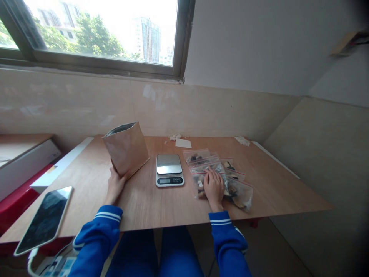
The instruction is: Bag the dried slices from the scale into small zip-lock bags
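A brown kraft paper bag (127,148) stands tilted at the left, its dark mouth open at the top. My left hand (117,184) is closed on its lower left corner. To the right lies a heap of clear zip bags (198,169) with dark and tan pieces inside; the contents are too small to name. My right hand (214,186) rests palm down on top of the heap, fingers stretched over the plastic. Between the two hands sits a white digital kitchen scale (169,181) with a bare metal plate.
A tablet (44,217) on a charging cable lies at the table's left edge. Behind the scale are a white card (183,143) and crumpled tissue (175,137); more tissue (242,141) lies at the back right. The wooden table (273,184) meets a tiled wall below a window.
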A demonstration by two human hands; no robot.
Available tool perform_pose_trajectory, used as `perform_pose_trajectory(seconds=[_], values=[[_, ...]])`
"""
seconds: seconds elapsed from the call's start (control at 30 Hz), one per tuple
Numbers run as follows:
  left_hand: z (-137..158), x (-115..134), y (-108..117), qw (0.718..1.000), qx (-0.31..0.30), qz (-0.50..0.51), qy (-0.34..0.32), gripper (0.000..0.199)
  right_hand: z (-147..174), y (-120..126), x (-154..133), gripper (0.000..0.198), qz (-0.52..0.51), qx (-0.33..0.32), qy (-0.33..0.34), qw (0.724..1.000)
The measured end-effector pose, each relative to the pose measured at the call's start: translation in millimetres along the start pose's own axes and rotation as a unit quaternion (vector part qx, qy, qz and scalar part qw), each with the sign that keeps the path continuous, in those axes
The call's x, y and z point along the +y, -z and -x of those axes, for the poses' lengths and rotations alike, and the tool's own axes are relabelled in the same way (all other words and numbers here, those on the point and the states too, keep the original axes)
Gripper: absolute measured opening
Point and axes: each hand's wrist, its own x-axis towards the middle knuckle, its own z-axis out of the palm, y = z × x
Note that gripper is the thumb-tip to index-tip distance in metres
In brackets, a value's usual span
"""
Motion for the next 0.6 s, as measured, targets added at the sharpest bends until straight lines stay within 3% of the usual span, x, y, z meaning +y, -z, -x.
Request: perform_pose_trajectory(seconds=[0.1, 0.2, 0.33, 0.47, 0.6], values=[[-6, 1, -8, 0.998, -0.06, -0.016, 0.008, 0.082, 1, 1, 0, 0.035, -0.005, 0.007, 0.002, 1.0], [-15, -2, -12, 0.996, -0.088, 0.02, -0.024, 0.082, 2, 1, 1, 0.033, 0.0, 0.015, 0.007, 1.0], [-32, -13, -7, 0.989, -0.124, 0.022, -0.072, 0.072, 3, -1, 2, 0.031, 0.001, 0.036, 0.008, 0.999], [-45, -22, 0, 0.983, -0.168, 0.006, -0.077, 0.067, 4, -3, 3, 0.03, -0.007, 0.055, 0.009, 0.998], [-44, -30, 0, 0.986, -0.151, -0.002, -0.078, 0.065, 4, -4, 4, 0.028, -0.011, 0.062, 0.008, 0.998]])
